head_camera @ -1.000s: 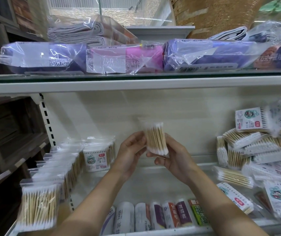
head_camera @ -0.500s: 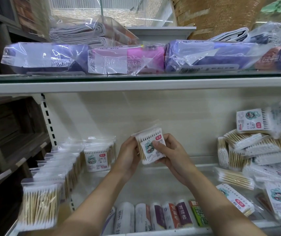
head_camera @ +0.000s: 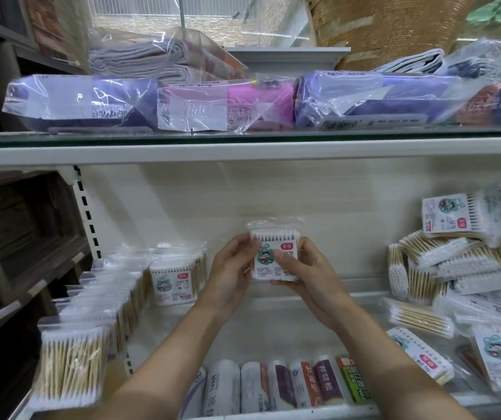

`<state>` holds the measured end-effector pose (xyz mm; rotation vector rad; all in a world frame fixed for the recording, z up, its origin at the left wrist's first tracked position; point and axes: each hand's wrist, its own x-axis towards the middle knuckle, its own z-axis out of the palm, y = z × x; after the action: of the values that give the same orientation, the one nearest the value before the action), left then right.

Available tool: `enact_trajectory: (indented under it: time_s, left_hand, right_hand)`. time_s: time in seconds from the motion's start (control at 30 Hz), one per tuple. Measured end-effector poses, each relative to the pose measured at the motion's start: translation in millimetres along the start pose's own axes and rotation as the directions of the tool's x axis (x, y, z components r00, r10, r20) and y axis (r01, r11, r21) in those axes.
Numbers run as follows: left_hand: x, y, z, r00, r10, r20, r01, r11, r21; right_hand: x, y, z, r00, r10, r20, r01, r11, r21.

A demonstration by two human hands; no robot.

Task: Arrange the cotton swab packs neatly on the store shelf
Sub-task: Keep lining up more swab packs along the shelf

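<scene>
Your left hand (head_camera: 231,269) and right hand (head_camera: 306,275) both grip one swab pack (head_camera: 274,256) at frame centre, label facing you, upright above the shelf (head_camera: 273,328). A neat row (head_camera: 97,301) stands lower left; a loose pile (head_camera: 470,274) lies at right.

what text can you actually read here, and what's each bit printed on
"140只": on a white roll at the shelf front.
"70": faintly, on the upright cotton swab pack heading the left row.
Held cotton swab pack, gripped by left hand and right hand: red badge and label characters too blurred to read.
Purple bags above: print unreadable.
</scene>
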<state>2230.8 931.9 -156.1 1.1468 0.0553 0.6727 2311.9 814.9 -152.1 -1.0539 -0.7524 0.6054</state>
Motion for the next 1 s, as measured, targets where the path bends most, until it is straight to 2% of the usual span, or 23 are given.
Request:
enact_trajectory:
  time_s: [0.43, 1.0]
  left_hand:
    - [3.6, -0.1, -5.4, 0.995, 0.001, 0.100, 0.012, 0.991, -0.131]
    - [2.5, 3.3, -6.7, 0.989, -0.029, 0.147, 0.059, 0.977, -0.206]
  right_hand:
    - [-3.5, -5.4, 1.6, 0.995, -0.006, 0.101, 0.001, 0.999, 0.050]
    - [-1.8, -4.1, 0.5, 0.990, 0.040, 0.133, -0.051, 0.996, 0.079]
